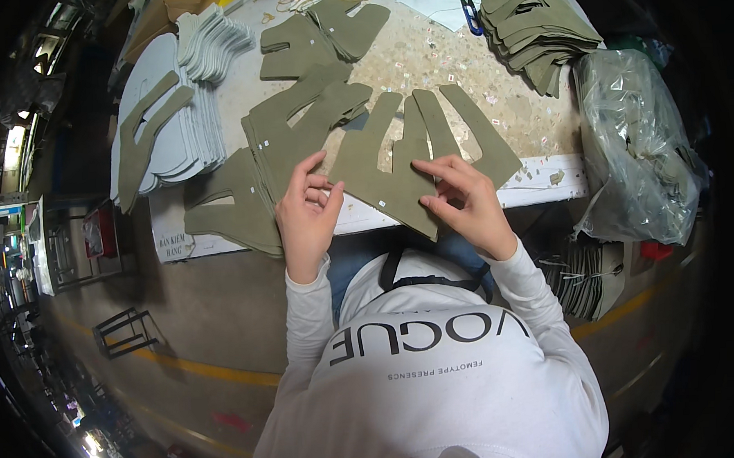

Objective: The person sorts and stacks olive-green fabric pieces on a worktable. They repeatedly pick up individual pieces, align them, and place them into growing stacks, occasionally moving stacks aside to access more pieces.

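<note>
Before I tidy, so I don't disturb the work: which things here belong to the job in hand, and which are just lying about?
Likely the job's:
green pieces under the right hand, beside the left hand
green stack left of them

Apparently just lying about:
blue snips
plastic bag
pale stack, perhaps for later

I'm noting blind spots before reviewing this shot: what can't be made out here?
All in the head view:
White sticker on the olive piece: any marking is too small to read.
Stack edges beneath the left hand: the hand covers them.
Clear plastic bag: glare and folds obscure its contents.
Cardboard: cut off by the top edge.
</note>
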Motion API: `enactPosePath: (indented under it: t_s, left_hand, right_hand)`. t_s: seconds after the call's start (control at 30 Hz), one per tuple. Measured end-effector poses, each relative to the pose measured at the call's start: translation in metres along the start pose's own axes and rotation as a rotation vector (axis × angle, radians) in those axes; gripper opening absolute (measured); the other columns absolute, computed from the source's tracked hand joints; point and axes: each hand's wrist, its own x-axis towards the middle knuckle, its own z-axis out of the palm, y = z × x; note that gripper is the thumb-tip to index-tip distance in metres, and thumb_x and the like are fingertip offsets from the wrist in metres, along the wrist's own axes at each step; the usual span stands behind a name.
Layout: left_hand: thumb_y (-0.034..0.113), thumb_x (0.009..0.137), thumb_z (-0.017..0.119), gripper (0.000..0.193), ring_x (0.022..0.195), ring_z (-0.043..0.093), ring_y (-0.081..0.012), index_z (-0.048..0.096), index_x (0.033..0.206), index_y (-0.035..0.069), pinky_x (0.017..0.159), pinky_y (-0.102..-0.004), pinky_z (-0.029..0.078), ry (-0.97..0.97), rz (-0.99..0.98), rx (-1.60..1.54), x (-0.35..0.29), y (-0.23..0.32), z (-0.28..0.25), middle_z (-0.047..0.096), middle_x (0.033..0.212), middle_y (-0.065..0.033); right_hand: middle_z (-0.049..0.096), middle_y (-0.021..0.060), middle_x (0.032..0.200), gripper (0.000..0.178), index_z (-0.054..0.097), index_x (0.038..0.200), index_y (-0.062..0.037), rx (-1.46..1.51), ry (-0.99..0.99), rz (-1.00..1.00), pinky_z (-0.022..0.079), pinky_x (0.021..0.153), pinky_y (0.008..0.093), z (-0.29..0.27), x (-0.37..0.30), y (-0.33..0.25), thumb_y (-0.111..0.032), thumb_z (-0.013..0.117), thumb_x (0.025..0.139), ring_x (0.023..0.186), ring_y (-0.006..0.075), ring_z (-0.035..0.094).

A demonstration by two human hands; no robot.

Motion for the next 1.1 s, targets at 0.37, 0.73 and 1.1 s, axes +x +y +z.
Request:
enactPosePath:
  t_s: [0.37,0.73,1.1]
  left_hand:
    - [0.004,0.077,0.074,0.042,0.057,0.051,-0.0074,0.065,0.118,0.006,0.053,-0.0256,0.045,0.066,0.141,0.280,-0.005,0.002,0.005,0.059,0.085,-0.0040]
    - [-0.001,0.085,0.067,0.016,0.058,0.049,-0.0080,0.072,0.100,0.004,0.048,-0.0219,0.041,0.417,0.343,0.159,0.000,-0.010,0.014,0.055,0.088,-0.0041]
    - [0.000,0.087,0.064,0.013,0.057,0.052,-0.0086,0.072,0.097,0.004,0.048,-0.0224,0.042,0.430,0.368,0.144,-0.004,-0.015,0.012,0.059,0.085,-0.0043]
  right_hand:
    - [0.056,0.0115,0.096,0.040,0.065,0.119,-0.0027,-0.289,0.043,-0.080,0.052,0.067,0.0330,0.003,-0.007,-0.006,-0.002,0.071,0.079,0.072,0.0235,0.061]
    - [0.066,0.0138,0.075,0.021,0.074,0.095,-0.0047,-0.491,0.067,-0.394,0.049,0.061,0.0356,-0.063,0.096,-0.050,-0.022,0.070,0.084,0.063,0.0275,0.063]
    - [0.070,0.0166,0.088,0.018,0.073,0.087,-0.0064,-0.680,-0.132,-0.606,0.055,0.079,0.0432,0.044,0.273,-0.021,-0.018,0.074,0.073,0.085,0.0351,0.068]
